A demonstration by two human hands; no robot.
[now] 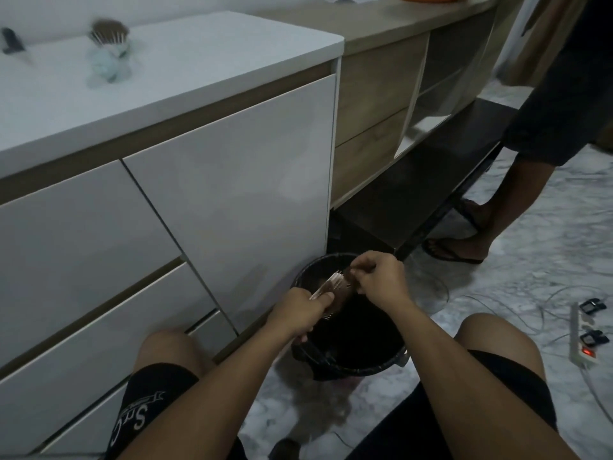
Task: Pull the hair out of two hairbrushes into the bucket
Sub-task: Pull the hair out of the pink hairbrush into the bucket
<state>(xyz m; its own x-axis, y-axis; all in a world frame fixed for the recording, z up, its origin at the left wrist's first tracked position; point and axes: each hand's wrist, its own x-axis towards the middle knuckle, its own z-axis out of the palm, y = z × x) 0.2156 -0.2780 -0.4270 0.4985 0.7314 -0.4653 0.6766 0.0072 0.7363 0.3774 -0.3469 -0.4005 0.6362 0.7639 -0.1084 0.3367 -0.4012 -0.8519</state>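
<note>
Over the bucket, hairbrush between left hand (gripping), right hand

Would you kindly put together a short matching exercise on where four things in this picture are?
Things:
1. hairbrush in the hands
2. second hairbrush
3. black bucket
4. power strip

Places:
A. on the marble floor at the far right
B. on the white countertop
C. on the floor between the person's knees
D. held over the bucket's opening

Pairs: 1-D, 2-B, 3-C, 4-A. The left hand grips the brush; the right hand pinches at its bristles.
</note>
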